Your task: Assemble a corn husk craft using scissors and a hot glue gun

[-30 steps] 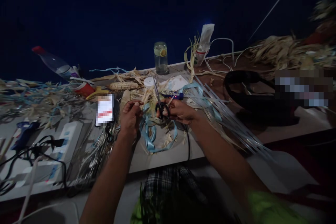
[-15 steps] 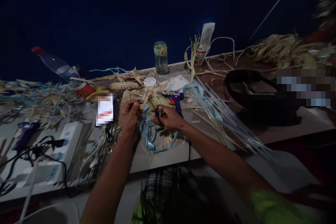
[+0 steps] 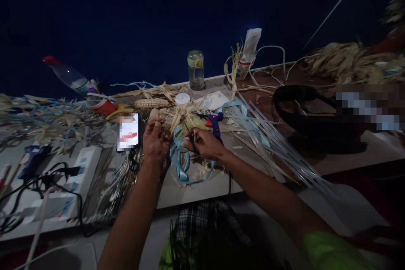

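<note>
- With right hand (image 3: 205,143), gripping and partly hiding black-handled metal scissors (image 3: 192,142) beside shiny light-blue ribbon (image 3: 181,173).
- Shifted left since a second ago, uncovering blue, red-triggered glue gun (image 3: 215,124).
- With left hand (image 3: 156,141) loosely curled near scissors, impossible to tell whether holding anything.

In dim light, a dark blue wall (image 3: 142,21) rises behind a pale-topped table (image 3: 172,197).
</note>
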Action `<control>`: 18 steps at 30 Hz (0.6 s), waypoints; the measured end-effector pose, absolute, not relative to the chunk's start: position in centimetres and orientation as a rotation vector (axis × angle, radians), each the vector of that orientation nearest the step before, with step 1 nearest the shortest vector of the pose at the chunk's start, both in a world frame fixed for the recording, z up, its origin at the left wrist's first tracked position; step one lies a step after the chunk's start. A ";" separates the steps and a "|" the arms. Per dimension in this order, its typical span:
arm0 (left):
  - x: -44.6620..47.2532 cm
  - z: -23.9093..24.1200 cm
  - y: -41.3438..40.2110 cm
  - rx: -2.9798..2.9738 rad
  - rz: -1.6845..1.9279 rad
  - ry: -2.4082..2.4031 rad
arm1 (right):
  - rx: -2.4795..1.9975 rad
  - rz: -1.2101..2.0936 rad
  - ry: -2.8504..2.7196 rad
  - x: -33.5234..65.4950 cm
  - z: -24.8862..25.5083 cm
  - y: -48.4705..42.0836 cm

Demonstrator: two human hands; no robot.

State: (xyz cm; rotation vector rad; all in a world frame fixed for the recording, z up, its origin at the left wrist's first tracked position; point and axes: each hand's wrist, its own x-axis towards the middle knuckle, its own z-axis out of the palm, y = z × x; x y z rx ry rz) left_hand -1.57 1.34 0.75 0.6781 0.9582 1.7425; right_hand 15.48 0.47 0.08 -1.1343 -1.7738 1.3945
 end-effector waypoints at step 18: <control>-0.2 0.3 1.2 0.649 1.633 0.828 | -1.282 0.947 -2.159 14.8 1.1 -0.3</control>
